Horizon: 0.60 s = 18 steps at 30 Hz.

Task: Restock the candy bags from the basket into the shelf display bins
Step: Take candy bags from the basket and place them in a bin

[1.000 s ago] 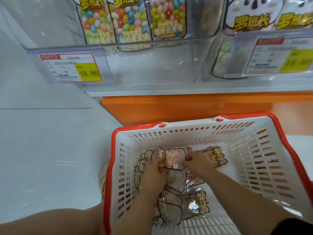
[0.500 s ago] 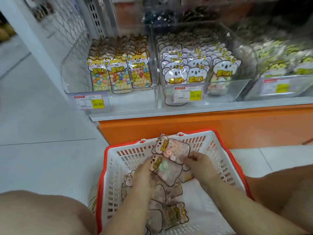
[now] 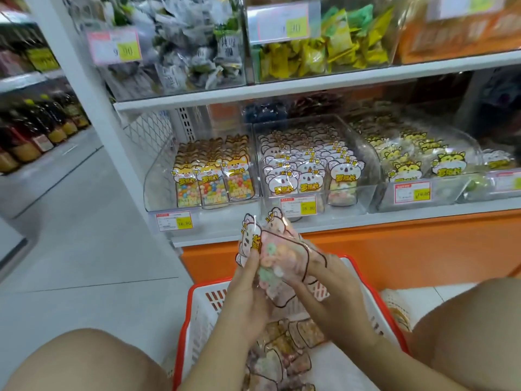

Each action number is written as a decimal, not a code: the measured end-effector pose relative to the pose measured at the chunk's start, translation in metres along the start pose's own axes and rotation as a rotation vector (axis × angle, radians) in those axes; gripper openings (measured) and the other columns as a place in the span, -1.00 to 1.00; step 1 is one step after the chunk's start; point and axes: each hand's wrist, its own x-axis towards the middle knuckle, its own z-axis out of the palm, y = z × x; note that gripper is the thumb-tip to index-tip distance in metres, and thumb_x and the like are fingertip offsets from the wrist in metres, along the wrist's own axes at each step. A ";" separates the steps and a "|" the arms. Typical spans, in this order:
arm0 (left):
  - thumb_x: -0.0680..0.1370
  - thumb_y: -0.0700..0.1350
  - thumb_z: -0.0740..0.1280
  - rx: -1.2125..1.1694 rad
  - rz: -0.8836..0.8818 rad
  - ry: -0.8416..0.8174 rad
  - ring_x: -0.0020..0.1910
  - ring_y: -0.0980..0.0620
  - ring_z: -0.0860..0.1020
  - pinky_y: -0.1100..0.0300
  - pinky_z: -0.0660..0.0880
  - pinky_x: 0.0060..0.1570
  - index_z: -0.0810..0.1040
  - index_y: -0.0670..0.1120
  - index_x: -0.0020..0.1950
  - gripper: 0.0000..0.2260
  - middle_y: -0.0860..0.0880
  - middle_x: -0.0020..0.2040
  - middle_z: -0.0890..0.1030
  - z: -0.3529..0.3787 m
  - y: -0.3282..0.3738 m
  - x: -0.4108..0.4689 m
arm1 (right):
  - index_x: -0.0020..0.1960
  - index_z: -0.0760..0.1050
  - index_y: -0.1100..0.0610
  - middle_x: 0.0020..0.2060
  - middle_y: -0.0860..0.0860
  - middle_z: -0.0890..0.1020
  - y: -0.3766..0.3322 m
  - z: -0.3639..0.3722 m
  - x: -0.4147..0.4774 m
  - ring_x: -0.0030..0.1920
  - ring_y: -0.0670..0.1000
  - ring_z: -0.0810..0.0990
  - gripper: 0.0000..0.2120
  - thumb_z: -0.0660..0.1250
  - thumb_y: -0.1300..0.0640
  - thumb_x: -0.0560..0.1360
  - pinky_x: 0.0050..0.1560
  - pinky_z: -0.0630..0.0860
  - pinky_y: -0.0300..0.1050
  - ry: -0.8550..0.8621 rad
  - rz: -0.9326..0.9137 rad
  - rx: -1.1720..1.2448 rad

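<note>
A small stack of clear candy bags [image 3: 275,249] with pastel ring candies and a koala print is held up above the white basket [image 3: 203,314] with its red rim. My left hand [image 3: 248,289] grips the stack's left side, thumb on the front. My right hand [image 3: 327,289] holds its right side from behind. More candy bags [image 3: 284,354] lie in the basket. On the low shelf ahead stands the clear koala bin [image 3: 313,170], full of matching bags.
A clear bin of jelly-bean bags [image 3: 211,179] stands left of the koala bin, and a tiger-print bin [image 3: 417,165] to its right. An orange shelf base [image 3: 394,249] runs behind the basket. My knees flank the basket. An upper shelf [image 3: 282,91] holds other snacks.
Both hands have lifted the stack of bags from inside the basket to above its rim, toward the shelf. My view has risen from the basket to the shelves.
</note>
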 end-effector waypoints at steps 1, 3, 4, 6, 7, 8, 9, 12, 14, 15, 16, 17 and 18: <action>0.43 0.12 0.40 -0.005 0.011 -0.020 0.01 -0.07 0.68 0.13 0.61 -0.20 0.50 -0.18 0.40 -0.38 -0.19 0.20 0.65 0.004 0.006 0.001 | 0.06 0.65 0.08 -0.08 -0.12 0.60 -0.003 -0.004 0.008 -0.05 -0.10 0.52 -0.77 0.37 -0.05 0.53 -0.04 0.41 -0.29 0.003 -0.031 0.016; 0.44 0.06 0.40 -0.013 0.025 -0.061 0.06 -0.11 0.67 0.08 0.64 -0.15 0.48 -0.24 0.41 -0.39 -0.25 0.25 0.62 0.010 0.019 0.006 | 0.06 0.64 0.04 -0.05 -0.18 0.59 -0.009 -0.014 0.024 0.00 -0.15 0.51 -0.77 0.36 -0.08 0.54 0.00 0.42 -0.31 -0.015 -0.063 0.073; 0.47 0.03 0.38 -0.019 0.029 -0.091 0.09 -0.14 0.66 0.04 0.66 -0.11 0.48 -0.26 0.40 -0.42 -0.28 0.26 0.60 0.012 0.023 0.009 | 0.02 0.62 0.04 -0.08 -0.16 0.59 -0.011 -0.018 0.031 -0.02 -0.11 0.52 -0.75 0.33 -0.12 0.55 -0.03 0.47 -0.22 -0.043 -0.066 0.094; 0.50 0.01 0.35 -0.025 0.024 -0.143 0.19 -0.19 0.62 -0.03 0.64 0.05 0.48 -0.28 0.39 -0.46 -0.30 0.29 0.58 0.018 0.030 0.013 | -0.07 0.56 0.07 -0.16 -0.09 0.56 -0.013 -0.026 0.044 -0.08 -0.03 0.51 -0.69 0.28 -0.17 0.56 -0.10 0.48 -0.04 -0.105 -0.055 0.128; 0.51 0.02 0.35 -0.022 0.022 -0.157 0.25 -0.22 0.58 -0.05 0.60 0.14 0.46 -0.28 0.41 -0.45 -0.30 0.31 0.56 0.021 0.033 0.015 | -0.06 0.53 0.09 -0.17 -0.07 0.55 -0.013 -0.029 0.049 -0.08 -0.01 0.52 -0.70 0.27 -0.16 0.56 -0.10 0.48 0.02 -0.135 -0.038 0.163; 0.52 0.02 0.39 -0.016 0.026 -0.172 0.29 -0.23 0.55 -0.08 0.58 0.18 0.44 -0.28 0.43 -0.43 -0.31 0.33 0.54 0.023 0.034 0.019 | -0.01 0.49 0.09 -0.15 -0.05 0.55 -0.013 -0.032 0.053 -0.07 0.00 0.54 -0.73 0.27 -0.13 0.56 -0.09 0.48 0.04 -0.163 -0.019 0.219; 0.49 0.03 0.44 -0.007 0.037 -0.185 0.28 -0.24 0.55 -0.10 0.60 0.14 0.43 -0.28 0.44 -0.38 -0.32 0.33 0.54 0.026 0.037 0.023 | 0.04 0.44 0.07 -0.13 -0.03 0.57 -0.013 -0.035 0.057 -0.05 0.01 0.56 -0.75 0.25 -0.11 0.56 -0.07 0.50 0.07 -0.185 -0.006 0.286; 0.30 0.03 0.60 0.055 0.097 -0.193 0.09 -0.24 0.63 -0.06 0.63 -0.15 0.42 -0.28 0.43 -0.19 -0.35 0.30 0.54 0.036 0.051 0.035 | 0.25 0.27 -0.01 -0.10 -0.02 0.64 -0.020 -0.048 0.075 -0.03 -0.04 0.64 -0.62 0.19 -0.21 0.56 0.02 0.55 0.00 -0.234 0.077 0.493; 0.26 0.01 0.64 0.122 0.163 -0.184 0.09 -0.24 0.57 -0.10 0.57 -0.13 0.41 -0.27 0.43 -0.16 -0.35 0.28 0.54 0.043 0.063 0.043 | 0.48 0.11 -0.09 -0.03 0.01 0.67 -0.017 -0.060 0.096 0.05 -0.20 0.62 -0.45 0.16 -0.21 0.56 0.11 0.50 -0.30 -0.244 0.209 0.542; 0.25 0.00 0.65 0.182 0.203 -0.179 0.07 -0.24 0.53 -0.13 0.53 -0.08 0.42 -0.25 0.41 -0.17 -0.33 0.25 0.55 0.048 0.069 0.045 | 0.54 0.06 -0.12 -0.04 0.04 0.65 -0.012 -0.065 0.109 0.04 -0.22 0.60 -0.39 0.16 -0.21 0.56 0.13 0.47 -0.35 -0.237 0.261 0.514; 0.27 -0.02 0.65 0.248 0.244 -0.162 0.07 -0.24 0.54 -0.15 0.52 -0.01 0.44 -0.22 0.39 -0.23 -0.31 0.22 0.58 0.054 0.075 0.048 | 0.56 0.09 -0.13 -0.06 0.10 0.63 -0.007 -0.069 0.124 -0.01 -0.15 0.61 -0.37 0.19 -0.23 0.56 0.13 0.47 -0.29 -0.240 0.296 0.479; 0.33 -0.08 0.62 0.304 0.276 -0.145 0.07 -0.21 0.59 -0.15 0.55 0.05 0.45 -0.18 0.35 -0.34 -0.26 0.19 0.63 0.061 0.082 0.053 | 0.53 0.17 -0.11 -0.20 0.01 0.60 -0.003 -0.073 0.138 -0.12 -0.11 0.59 -0.39 0.25 -0.24 0.56 0.00 0.47 -0.26 -0.252 0.317 0.469; 0.40 -0.15 0.56 0.367 0.310 -0.134 0.06 -0.17 0.65 -0.13 0.59 0.06 0.46 -0.14 0.31 -0.47 -0.20 0.16 0.66 0.069 0.089 0.056 | 0.49 0.26 -0.06 -0.28 -0.09 0.57 0.003 -0.075 0.151 -0.22 -0.14 0.55 -0.43 0.29 -0.19 0.55 -0.10 0.46 -0.29 -0.258 0.331 0.480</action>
